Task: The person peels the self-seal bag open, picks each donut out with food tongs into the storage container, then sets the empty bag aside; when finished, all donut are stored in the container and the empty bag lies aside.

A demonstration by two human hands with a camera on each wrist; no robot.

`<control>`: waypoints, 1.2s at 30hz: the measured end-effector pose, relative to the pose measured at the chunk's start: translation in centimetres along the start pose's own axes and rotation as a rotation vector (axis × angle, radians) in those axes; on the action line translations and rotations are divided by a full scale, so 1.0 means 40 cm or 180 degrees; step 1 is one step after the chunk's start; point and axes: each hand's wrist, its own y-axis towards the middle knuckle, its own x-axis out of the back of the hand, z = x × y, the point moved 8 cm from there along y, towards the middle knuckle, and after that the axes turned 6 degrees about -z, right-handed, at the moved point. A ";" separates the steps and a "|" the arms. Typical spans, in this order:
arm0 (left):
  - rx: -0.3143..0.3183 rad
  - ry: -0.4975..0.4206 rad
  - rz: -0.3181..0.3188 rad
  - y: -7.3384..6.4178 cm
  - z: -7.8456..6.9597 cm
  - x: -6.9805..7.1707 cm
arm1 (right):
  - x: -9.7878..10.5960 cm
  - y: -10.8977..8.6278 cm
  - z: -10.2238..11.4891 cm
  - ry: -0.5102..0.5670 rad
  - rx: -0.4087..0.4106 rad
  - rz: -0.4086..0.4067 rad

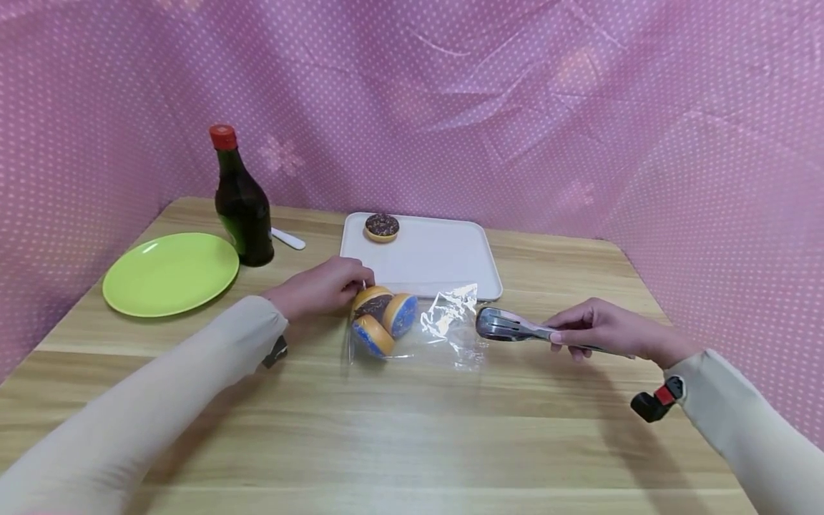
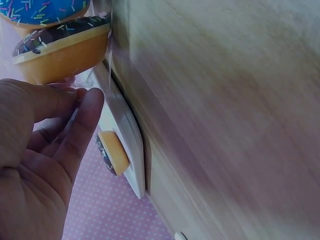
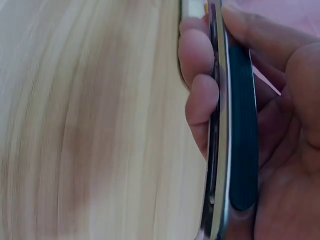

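Observation:
In the head view a clear plastic bag point(image 1: 444, 325) lies sideways over the middle of the table. Inside its left end are a chocolate-topped toy donut point(image 1: 372, 307) and two blue-topped donuts point(image 1: 402, 316). My left hand point(image 1: 322, 286) pinches the bag's edge at that end; the left wrist view shows thumb and fingertips together beneath the chocolate donut point(image 2: 65, 55). My right hand point(image 1: 595, 330) grips a pair of metal tongs point(image 1: 505, 325) by the handles, and their heads lie close together near the bag's right end. Dark panels on the handle point(image 3: 242, 130) show in the right wrist view.
Behind the bag, a white tray point(image 1: 438, 257) bears another chocolate donut point(image 1: 382, 227). At the left stand a green plate point(image 1: 170, 275) and a dark bottle point(image 1: 243, 207) with a red cap. A white handle point(image 1: 288, 238) pokes out behind the bottle. Pink dotted cloth point(image 1: 450, 107) surrounds the table.

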 end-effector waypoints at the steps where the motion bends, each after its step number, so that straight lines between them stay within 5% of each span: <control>1: 0.0003 0.0002 0.0001 0.000 0.001 0.000 | -0.002 0.008 0.005 -0.0070 0.0012 -0.0043; 11: 0.0025 -0.0015 -0.0024 -0.005 0.003 0.006 | -0.036 0.097 0.067 -0.0656 0.0062 -0.0435; 18: -0.0308 0.0019 -0.0185 -0.007 -0.012 0.010 | -0.071 0.148 0.110 -0.0872 0.0343 -0.0544; 36: -0.0298 0.0071 -0.0140 -0.008 -0.015 0.009 | -0.087 0.203 0.149 -0.1396 0.0750 -0.0829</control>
